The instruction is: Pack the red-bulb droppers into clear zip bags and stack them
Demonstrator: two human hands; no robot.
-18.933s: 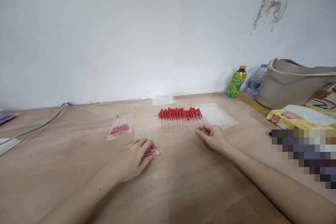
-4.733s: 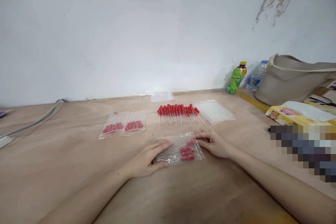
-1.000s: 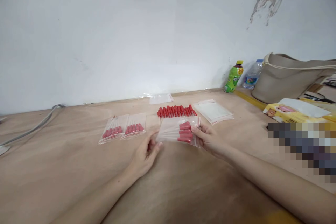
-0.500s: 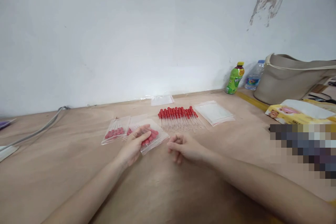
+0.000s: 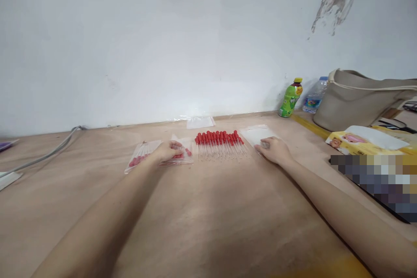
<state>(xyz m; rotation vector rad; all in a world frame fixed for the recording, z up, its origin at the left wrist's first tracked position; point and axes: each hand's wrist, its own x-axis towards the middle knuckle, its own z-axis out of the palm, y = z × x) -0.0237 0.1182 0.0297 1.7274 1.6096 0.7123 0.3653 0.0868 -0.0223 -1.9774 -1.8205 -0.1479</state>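
Observation:
My left hand (image 5: 167,152) is closed on a clear zip bag (image 5: 187,161) of red-bulbed droppers, low over the table at the left of centre. Its fingers cover part of the bag. Partly behind my left wrist lies another zip bag (image 5: 138,159) with several droppers inside. A row of loose glass droppers (image 5: 220,141) with red bulbs lies side by side in the middle. My right hand (image 5: 275,150) is over the stack of flat zip bags (image 5: 257,134), thumb and fingers apart at its near right part. Whether the fingertips touch the top bag is hard to see.
Near the wall lies one more flat clear bag (image 5: 200,122). A green bottle (image 5: 291,99), a water bottle (image 5: 314,97) and a beige bin (image 5: 355,100) stand at the back right. A yellow tissue pack (image 5: 355,139) lies before them. A grey cable (image 5: 61,147) crosses the left side.
My left hand has moved the bag of droppers up and left, onto the other filled bags. My right hand has gone from the middle to the stack of flat bags at the right.

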